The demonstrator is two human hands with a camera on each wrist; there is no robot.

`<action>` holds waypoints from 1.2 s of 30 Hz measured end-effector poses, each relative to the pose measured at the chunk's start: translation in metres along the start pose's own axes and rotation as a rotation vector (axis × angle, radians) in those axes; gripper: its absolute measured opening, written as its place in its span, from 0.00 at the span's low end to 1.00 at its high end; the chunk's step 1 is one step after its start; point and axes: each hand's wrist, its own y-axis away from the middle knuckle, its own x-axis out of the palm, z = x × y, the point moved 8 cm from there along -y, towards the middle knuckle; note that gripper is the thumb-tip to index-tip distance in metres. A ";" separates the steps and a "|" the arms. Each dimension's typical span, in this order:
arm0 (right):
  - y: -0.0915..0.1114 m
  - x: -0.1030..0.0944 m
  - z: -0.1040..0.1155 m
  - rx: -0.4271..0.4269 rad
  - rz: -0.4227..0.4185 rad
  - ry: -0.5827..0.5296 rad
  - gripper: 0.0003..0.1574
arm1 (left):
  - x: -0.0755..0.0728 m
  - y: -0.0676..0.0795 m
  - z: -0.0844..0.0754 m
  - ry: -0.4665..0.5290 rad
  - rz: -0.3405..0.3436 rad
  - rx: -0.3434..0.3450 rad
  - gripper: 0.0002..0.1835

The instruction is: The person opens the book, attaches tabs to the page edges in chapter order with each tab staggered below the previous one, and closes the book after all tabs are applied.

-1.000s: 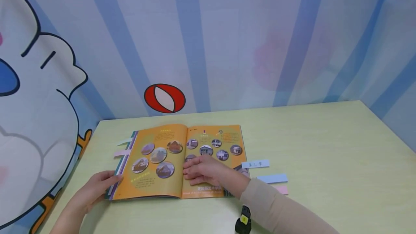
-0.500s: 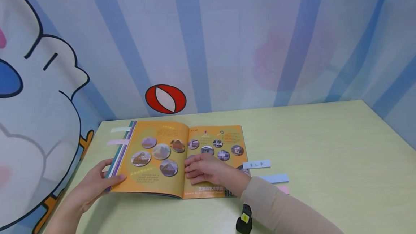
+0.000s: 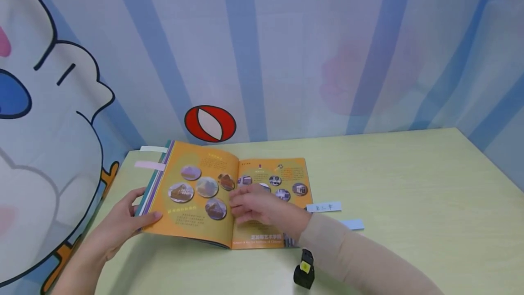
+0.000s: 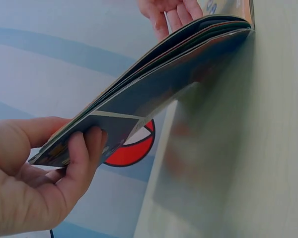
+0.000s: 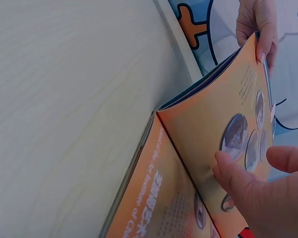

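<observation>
An orange book (image 3: pixel 192 222) lies spread on the table, its left half raised off the surface and its right half flat. My left hand (image 3: pixel 120 222) grips the outer edge of that raised half, thumb on the page and fingers underneath, as the left wrist view shows. Near the spine, my right hand (image 3: pixel 262 206) has its fingers extended, the tips at the left page. In the right wrist view the right hand (image 5: pixel 265 191) lies by the round photos, thumb apart from the fingers. White and pink paper tabs (image 3: pixel 150 165) stick out on the left, blue tabs (image 3: pixel 323 206) on the right.
A small black object with a yellow square (image 3: pixel 304 267) stands on the pale table (image 3: pixel 409 195) below the right sleeve. Behind the table hangs a striped blue backdrop (image 3: pixel 286 58) with cartoon figures.
My left hand has lifted the left half of the book higher off the table, and its thumb has come further onto the page. The right hand has risen slightly from the right page.
</observation>
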 end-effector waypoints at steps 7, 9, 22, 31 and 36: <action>0.002 0.006 0.010 -0.002 -0.025 0.049 0.21 | 0.004 0.004 -0.020 -0.015 -0.010 0.056 0.41; 0.002 0.008 0.012 0.000 -0.025 0.057 0.21 | 0.006 0.005 -0.026 -0.014 -0.010 0.080 0.40; 0.011 0.026 0.031 0.004 0.032 0.006 0.25 | 0.025 0.012 -0.059 0.047 -0.023 0.165 0.35; 0.018 0.024 0.040 -0.007 0.053 0.005 0.22 | 0.046 0.013 -0.079 0.050 0.004 0.194 0.33; 0.023 0.026 0.047 -0.010 0.075 -0.003 0.27 | 0.059 0.013 -0.090 0.043 0.034 0.215 0.33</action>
